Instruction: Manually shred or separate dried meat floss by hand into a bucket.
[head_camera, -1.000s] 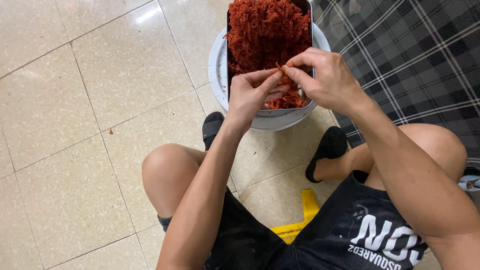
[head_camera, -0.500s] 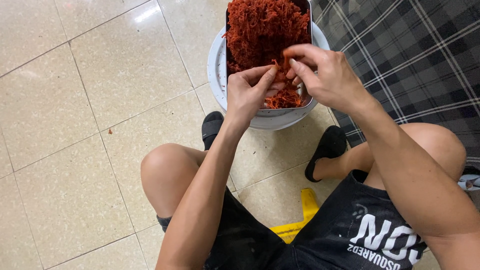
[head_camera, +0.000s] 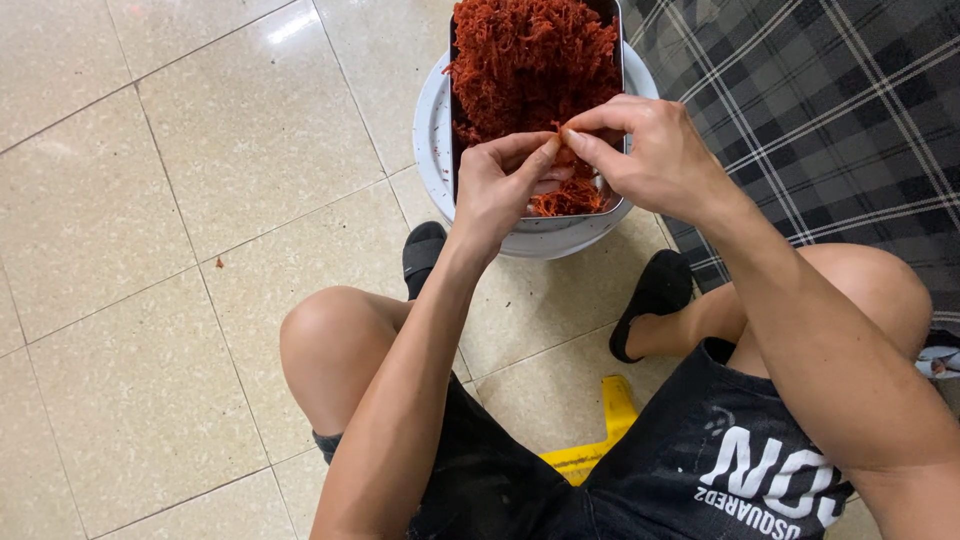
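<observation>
Hands (head_camera: 560, 165) closed together; beige tiled floor (head_camera: 150, 250)

There is a single view, from a camera worn on the person's head, looking steeply down past bent knees at the tiled floor (head_camera: 180, 200). It sits close above the left hand (head_camera: 500, 190) and right hand (head_camera: 655, 150), which meet near the frame's top over a metal tray (head_camera: 618, 60). No second view overlaps it.

Bare arms, black printed shorts (head_camera: 700, 470), black slip-on shoes (head_camera: 655, 295).
</observation>
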